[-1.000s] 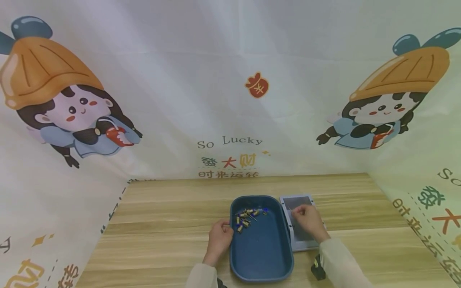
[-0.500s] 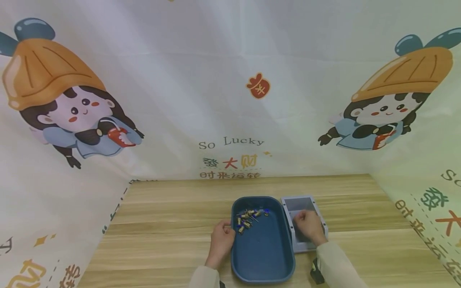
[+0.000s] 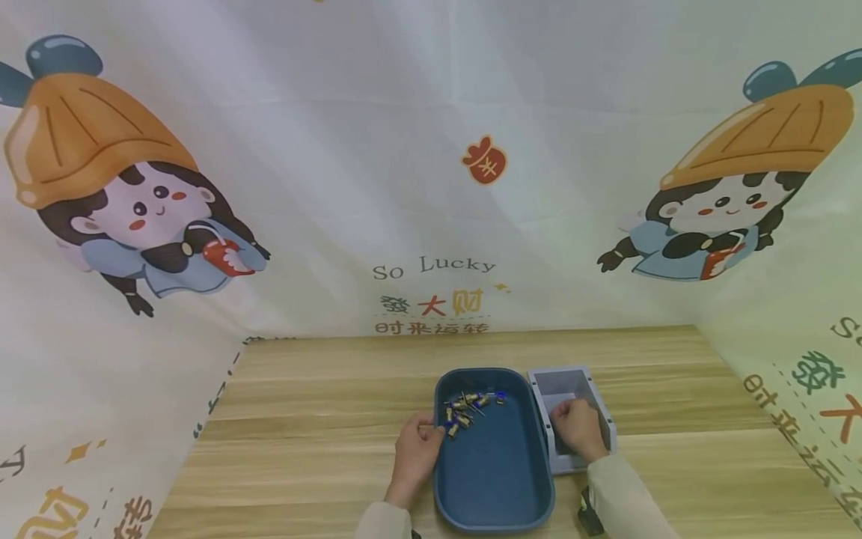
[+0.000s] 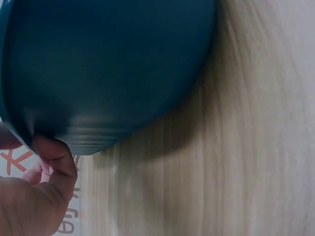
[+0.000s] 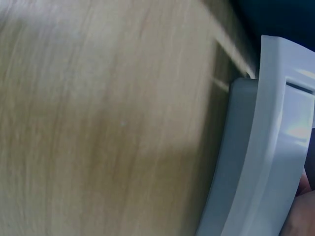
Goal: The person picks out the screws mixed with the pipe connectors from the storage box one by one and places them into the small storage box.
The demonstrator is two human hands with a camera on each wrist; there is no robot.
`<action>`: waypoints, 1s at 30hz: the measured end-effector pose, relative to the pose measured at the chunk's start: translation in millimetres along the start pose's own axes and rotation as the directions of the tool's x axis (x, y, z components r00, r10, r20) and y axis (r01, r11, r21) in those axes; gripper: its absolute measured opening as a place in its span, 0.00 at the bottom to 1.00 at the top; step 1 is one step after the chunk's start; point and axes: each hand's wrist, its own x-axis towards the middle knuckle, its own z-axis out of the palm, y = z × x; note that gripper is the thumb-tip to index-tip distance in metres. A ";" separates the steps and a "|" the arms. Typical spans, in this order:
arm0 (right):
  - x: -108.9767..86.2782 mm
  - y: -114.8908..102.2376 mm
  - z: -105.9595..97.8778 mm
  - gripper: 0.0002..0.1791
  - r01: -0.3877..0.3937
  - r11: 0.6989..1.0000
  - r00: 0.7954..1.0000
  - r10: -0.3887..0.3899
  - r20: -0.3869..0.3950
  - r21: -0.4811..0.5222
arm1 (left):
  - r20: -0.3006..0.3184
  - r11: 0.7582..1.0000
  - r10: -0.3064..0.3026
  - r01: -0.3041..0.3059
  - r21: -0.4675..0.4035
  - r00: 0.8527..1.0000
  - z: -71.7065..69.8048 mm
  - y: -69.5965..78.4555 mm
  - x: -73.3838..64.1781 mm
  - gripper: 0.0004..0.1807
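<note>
My left hand [image 3: 416, 448] pinches the left rim of a dark blue oval-cornered basin [image 3: 494, 479]. In the left wrist view, the thumb side of the left hand [image 4: 47, 191] presses the wall of the basin [image 4: 113, 64]. A pile of small brass-coloured pieces with blue parts and thin metal shafts [image 3: 465, 412] lies in the basin's far left part. My right hand [image 3: 581, 430] is down inside a light grey rectangular box [image 3: 602, 404], fingers curled. Whatever is between its fingertips is hidden. The right wrist view shows mainly the outer wall of the box [image 5: 266, 162].
Basin and box stand side by side on a wood-grain table [image 3: 323, 404]. A small blue ring-like piece [image 3: 500, 397] lies apart from the pile. Printed cloth walls [image 3: 323, 187] close off the back and both sides.
My right hand has lowered into the grey box; a thin shaft seen at its fingertips a second ago is out of sight. The left hand stays at the basin's rim.
</note>
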 end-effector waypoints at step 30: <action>0.0 -2.6 -3.2 0.06 0.053 0.999 0.998 -0.053 -0.023 -0.006 | 0.041 0.999 -0.012 0.013 -0.038 0.999 3.7 4.7 -2.0 0.08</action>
